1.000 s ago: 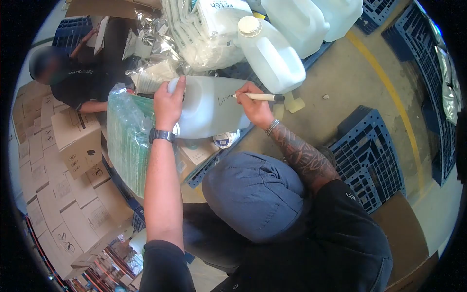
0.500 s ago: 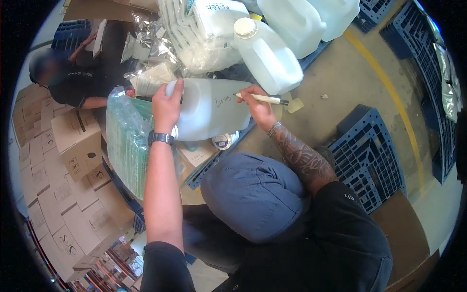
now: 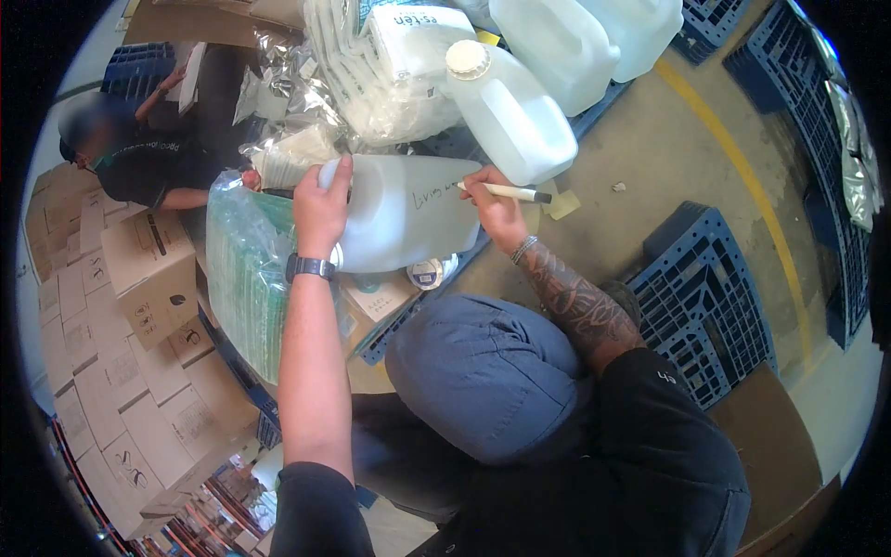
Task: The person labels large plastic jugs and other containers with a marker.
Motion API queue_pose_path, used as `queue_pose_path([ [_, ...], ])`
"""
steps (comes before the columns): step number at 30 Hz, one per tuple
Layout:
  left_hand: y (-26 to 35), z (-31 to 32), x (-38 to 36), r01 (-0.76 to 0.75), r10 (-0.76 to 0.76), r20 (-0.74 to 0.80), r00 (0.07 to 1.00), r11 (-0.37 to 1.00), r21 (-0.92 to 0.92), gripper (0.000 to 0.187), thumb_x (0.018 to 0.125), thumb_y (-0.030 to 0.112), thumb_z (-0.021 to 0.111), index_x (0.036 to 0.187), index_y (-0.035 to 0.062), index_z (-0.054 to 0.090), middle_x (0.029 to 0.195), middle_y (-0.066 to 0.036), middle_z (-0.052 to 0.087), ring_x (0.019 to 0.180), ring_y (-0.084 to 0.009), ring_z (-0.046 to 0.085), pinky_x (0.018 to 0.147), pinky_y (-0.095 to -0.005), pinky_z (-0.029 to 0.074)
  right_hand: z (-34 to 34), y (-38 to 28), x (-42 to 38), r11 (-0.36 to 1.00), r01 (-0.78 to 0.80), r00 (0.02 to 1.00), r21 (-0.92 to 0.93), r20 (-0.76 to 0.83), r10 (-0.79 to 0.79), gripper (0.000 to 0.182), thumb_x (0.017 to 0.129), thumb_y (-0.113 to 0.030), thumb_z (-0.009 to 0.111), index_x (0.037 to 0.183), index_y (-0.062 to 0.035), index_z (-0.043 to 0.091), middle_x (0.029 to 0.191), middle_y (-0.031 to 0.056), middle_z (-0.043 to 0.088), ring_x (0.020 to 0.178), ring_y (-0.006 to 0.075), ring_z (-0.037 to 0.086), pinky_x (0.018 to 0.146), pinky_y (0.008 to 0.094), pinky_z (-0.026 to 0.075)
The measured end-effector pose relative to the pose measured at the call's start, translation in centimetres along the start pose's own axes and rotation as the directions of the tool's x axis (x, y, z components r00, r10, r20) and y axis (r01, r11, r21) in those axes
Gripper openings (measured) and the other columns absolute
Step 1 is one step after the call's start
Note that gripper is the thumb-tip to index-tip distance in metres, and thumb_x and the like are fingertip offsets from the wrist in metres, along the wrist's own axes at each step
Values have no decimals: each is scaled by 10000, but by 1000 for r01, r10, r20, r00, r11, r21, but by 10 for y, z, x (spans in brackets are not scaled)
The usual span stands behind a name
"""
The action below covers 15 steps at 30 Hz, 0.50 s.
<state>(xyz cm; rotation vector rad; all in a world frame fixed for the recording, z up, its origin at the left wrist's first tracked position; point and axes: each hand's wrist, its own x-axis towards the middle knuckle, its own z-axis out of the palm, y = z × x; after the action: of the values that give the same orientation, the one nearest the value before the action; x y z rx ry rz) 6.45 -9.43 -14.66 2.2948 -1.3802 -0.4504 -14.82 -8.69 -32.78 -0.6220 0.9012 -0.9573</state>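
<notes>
A translucent white plastic jug (image 3: 399,227) lies on its side, with handwriting across its upper face. My left hand (image 3: 320,206), wearing a watch, is closed around the jug's handle, thumb pointing up. My right hand (image 3: 494,206) grips a white marker (image 3: 509,191) with a dark end, its tip at the jug's surface near the end of the writing. Beyond the jug stands another jug (image 3: 515,111) with a white cap. A small round labelled container or roll (image 3: 426,272) sits just below the held jug.
Plastic-wrapped green sheets (image 3: 246,288) are at the left, near stacked cardboard boxes (image 3: 121,371). White plastic packs (image 3: 418,46) and more jugs (image 3: 557,46) are at the back. Blue pallets (image 3: 705,297) lie on the right. Another person (image 3: 139,167) works at the upper left.
My right hand and the marker have moved slightly right along the jug, and more writing shows. My left hand keeps its hold on the jug.
</notes>
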Motion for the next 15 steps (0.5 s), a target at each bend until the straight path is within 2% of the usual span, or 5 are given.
queue_pose_path([
  [2,-2,1,0,-7,7,-5,1000,1000,-5,450,938,438,699,916,-11,697,785,-120,709,701,-203,647,697,-341,503,-2,0,2,999,19,999,-48,47,-17,153,948,-176,613,922,-26,622,848,46,668,840,119,598,807,285,464],
  [6,-2,0,1,-8,8,1,1000,1000,9,465,936,445,700,943,-20,703,827,-144,725,740,-222,669,723,-351,510,0,2,2,1000,28,1000,8,7,-28,159,946,-180,618,913,-25,626,842,45,667,834,114,594,796,287,465],
  [8,0,0,1,-1,1,5,1000,1000,9,466,936,445,700,942,-21,703,828,-144,725,739,-225,669,724,-352,510,-3,8,3,999,7,1000,-49,13,-6,147,963,-179,588,991,-37,614,921,80,669,858,131,607,782,297,486],
  [15,3,-1,0,1,-1,3,1000,998,57,464,936,450,696,926,-14,700,820,-142,719,738,-230,666,723,-358,509,-7,13,6,996,21,1000,-82,14,-19,160,958,-182,589,999,-29,617,926,70,660,856,136,619,765,297,503],
])
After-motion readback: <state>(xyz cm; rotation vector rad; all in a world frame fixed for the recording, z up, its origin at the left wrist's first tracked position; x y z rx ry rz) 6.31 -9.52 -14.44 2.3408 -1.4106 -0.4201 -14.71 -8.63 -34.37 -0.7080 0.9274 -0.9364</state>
